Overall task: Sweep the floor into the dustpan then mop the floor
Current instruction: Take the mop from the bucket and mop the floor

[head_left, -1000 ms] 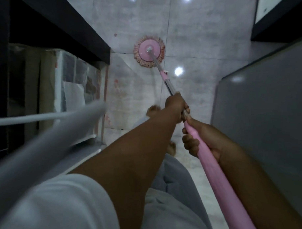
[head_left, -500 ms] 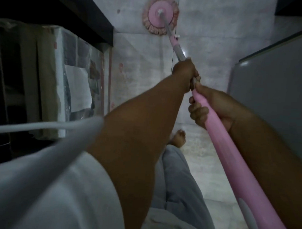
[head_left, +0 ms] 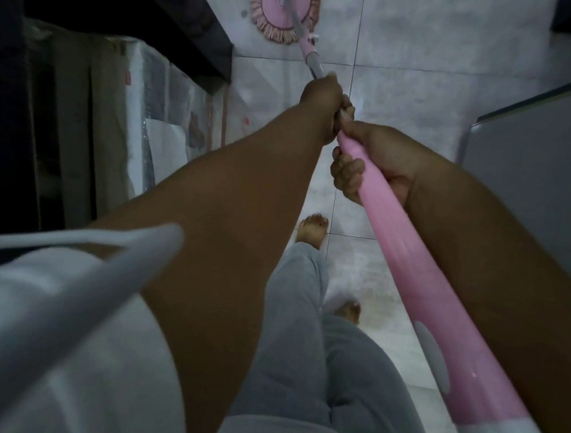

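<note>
We note 2 hands on the mop handle (head_left: pixel 406 249): the left hand (head_left: pixel 324 97) wraps the grey shaft, and the right hand (head_left: pixel 373 161) curls round the pink section just behind it, toward 5 o'clock. The round mop head (head_left: pixel 278 18) lies on the tiled floor (head_left: pixel 397 42) at 12 o'clock, partly cut by the frame edge.

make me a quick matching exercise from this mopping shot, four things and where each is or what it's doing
1 mop head
2 left hand
3 right hand
4 forward bare foot

a grips the pink part of the mop handle
b on the floor tiles, top of view
c grips the handle closer to the mop head
d on the tiles, below both hands in view

Pairs: 1-b, 2-c, 3-a, 4-d
</note>
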{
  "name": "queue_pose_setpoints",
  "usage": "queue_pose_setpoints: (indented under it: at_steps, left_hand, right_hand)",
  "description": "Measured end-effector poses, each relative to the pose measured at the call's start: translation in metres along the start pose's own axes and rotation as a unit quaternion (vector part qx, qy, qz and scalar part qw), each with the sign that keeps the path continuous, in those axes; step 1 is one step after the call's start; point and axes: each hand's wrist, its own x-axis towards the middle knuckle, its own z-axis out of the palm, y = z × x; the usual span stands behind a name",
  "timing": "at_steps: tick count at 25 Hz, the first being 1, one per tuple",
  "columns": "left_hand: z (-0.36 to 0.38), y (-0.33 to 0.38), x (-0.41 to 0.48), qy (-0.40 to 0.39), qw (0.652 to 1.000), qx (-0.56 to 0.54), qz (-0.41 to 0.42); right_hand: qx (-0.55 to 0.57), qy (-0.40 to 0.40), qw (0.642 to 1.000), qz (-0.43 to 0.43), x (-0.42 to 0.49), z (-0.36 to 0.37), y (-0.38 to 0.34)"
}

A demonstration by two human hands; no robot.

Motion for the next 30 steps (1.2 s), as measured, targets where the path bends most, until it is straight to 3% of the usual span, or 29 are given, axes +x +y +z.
queue_pose_setpoints:
  at_steps: [9,15,22,25,30]
  left_hand:
    - [-0.040,-0.084,-0.037,0.025,0.999,0.008,-0.022]
    - [-0.036,-0.219,-0.109,-0.008,0.998,0.066,-0.021]
    - [-0.025,-0.358,-0.203,-0.070,0.983,0.147,-0.079]
    - [-0.034,-0.370,-0.217,-0.075,0.982,0.144,-0.099]
    - [-0.049,-0.328,-0.195,-0.067,0.987,0.130,-0.070]
  right_hand:
    - [-0.012,-0.026,0.999,0.018,-0.005,-0.022,0.098]
    - [0.010,-0.004,1.000,0.004,-0.063,-0.090,0.225]
    - [0.083,0.030,0.996,0.018,-0.155,-0.154,0.363]
    - [0.098,0.035,0.994,0.023,-0.161,-0.152,0.380]
    - [0.071,0.034,0.997,0.025,-0.137,-0.126,0.346]
